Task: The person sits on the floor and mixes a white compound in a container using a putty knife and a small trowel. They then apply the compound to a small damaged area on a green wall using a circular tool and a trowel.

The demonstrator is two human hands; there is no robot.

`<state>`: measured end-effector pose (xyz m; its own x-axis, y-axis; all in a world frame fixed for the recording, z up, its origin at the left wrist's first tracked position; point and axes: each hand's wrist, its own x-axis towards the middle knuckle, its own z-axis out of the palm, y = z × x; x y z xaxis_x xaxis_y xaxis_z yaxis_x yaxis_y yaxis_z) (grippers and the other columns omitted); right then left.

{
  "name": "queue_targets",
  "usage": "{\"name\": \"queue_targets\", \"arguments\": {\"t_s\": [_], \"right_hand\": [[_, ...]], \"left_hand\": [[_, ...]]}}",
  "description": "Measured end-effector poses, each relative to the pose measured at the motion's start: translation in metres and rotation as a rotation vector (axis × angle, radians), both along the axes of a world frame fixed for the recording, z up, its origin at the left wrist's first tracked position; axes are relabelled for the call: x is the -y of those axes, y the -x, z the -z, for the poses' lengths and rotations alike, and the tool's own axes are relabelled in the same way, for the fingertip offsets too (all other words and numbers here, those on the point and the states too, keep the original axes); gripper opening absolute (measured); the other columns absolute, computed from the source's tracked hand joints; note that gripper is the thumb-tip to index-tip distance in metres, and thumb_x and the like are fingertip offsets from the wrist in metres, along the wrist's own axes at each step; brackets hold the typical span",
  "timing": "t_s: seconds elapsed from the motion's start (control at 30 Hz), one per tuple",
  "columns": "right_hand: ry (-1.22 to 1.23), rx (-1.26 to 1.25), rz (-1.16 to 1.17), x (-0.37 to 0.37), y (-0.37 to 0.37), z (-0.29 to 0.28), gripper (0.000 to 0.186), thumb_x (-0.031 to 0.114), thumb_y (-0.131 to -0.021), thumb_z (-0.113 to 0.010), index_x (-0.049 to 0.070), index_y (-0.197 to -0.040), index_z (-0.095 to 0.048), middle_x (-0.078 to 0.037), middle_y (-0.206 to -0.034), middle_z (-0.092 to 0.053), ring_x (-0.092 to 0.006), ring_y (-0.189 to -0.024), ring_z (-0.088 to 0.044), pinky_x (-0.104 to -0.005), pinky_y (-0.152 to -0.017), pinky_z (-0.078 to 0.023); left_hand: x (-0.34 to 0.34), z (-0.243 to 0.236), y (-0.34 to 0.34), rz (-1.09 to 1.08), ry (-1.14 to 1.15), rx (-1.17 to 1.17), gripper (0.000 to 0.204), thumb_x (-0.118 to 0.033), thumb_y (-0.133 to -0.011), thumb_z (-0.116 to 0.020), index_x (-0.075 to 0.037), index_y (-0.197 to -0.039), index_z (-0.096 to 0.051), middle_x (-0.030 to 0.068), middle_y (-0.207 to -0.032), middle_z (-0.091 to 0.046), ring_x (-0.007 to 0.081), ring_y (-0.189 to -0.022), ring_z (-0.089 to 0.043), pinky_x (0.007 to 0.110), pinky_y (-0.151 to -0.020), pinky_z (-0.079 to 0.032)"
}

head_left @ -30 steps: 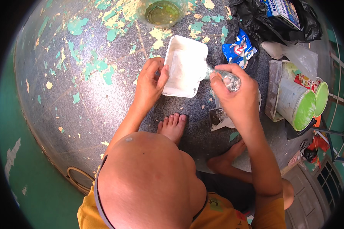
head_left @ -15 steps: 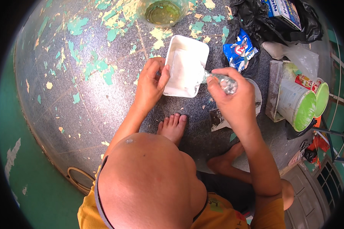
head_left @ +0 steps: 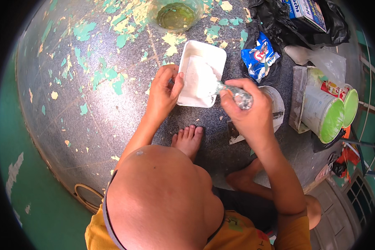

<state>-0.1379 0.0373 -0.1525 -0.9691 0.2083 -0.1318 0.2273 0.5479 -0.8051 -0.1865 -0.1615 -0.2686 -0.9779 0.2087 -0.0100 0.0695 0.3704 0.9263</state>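
A white rectangular plastic tray point(head_left: 188, 89) with rounded corners stands on the floor before me, with white paste point(head_left: 205, 77) inside it. My left hand point(head_left: 164, 88) is closed at the tray's left rim, its thumb on the edge and its fingers partly hidden behind. My right hand point(head_left: 251, 109) grips the paint-speckled handle of a putty knife point(head_left: 242, 98) over the tray's right side. The tool's front end reaches into the tray and is coated in white, so its blade's shape is hard to make out.
Beyond the tray stands a clear bowl of yellowish liquid point(head_left: 175, 16). Green and cream paint flakes point(head_left: 106, 75) litter the grey floor point(head_left: 112, 108). To the right are a blue packet point(head_left: 259, 57), black bags point(head_left: 275, 18), a round white container point(head_left: 275, 100) and tipped green-lined buckets point(head_left: 332, 121).
My right hand has shifted slightly left, carrying the putty knife's tip further into the tray. The white paste there sits differently. My left hand stays at the rim.
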Motion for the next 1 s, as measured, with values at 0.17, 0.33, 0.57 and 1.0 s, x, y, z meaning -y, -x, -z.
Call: {"name": "queue_targets", "arguments": {"t_s": [0.17, 0.33, 0.57, 1.0], "right_hand": [[-0.050, 0.078, 0.071, -0.007, 0.016, -0.010, 0.024, 0.020, -0.081, -0.076, 0.001, -0.094, -0.068, -0.019, -0.077, -0.070, -0.0305, -0.073, -0.072, -0.0362, -0.066, -0.054], [0.138, 0.158, 0.185, -0.009, 0.020, 0.008, 0.025, 0.020, -0.082, -0.075, 0.001, -0.096, -0.069, -0.013, -0.072, -0.070, -0.0214, -0.065, -0.068, -0.0339, -0.064, -0.053], [0.136, 0.247, 0.261, -0.011, 0.026, -0.006, 0.027, 0.022, -0.081, -0.076, 0.000, -0.096, -0.070, -0.013, -0.069, -0.068, -0.0168, -0.061, -0.066, -0.0324, -0.060, -0.052], [-0.146, 0.097, 0.056, -0.005, 0.012, -0.007, 0.026, 0.018, -0.078, -0.074, -0.002, -0.093, -0.067, -0.024, -0.081, -0.069, -0.0381, -0.077, -0.070, -0.0401, -0.071, -0.054]], "left_hand": [[0.002, 0.004, -0.002, 0.008, 0.009, 0.003, 0.016, -0.012, -0.096, -0.064, 0.002, -0.093, -0.058, 0.0109, -0.105, -0.062, 0.0168, -0.075, -0.062, 0.028, -0.061, -0.054], [0.002, 0.004, -0.001, 0.013, 0.008, 0.000, 0.016, -0.012, -0.096, -0.064, 0.002, -0.094, -0.058, 0.0108, -0.104, -0.062, 0.0172, -0.074, -0.063, 0.028, -0.061, -0.054], [0.001, 0.007, -0.004, 0.025, 0.023, -0.005, 0.016, -0.013, -0.096, -0.064, 0.002, -0.094, -0.058, 0.0114, -0.105, -0.062, 0.0181, -0.074, -0.063, 0.029, -0.061, -0.054], [-0.001, 0.003, -0.002, 0.008, 0.007, 0.012, 0.016, -0.013, -0.096, -0.064, 0.002, -0.094, -0.057, 0.0109, -0.104, -0.062, 0.0182, -0.073, -0.062, 0.029, -0.062, -0.054]]}}
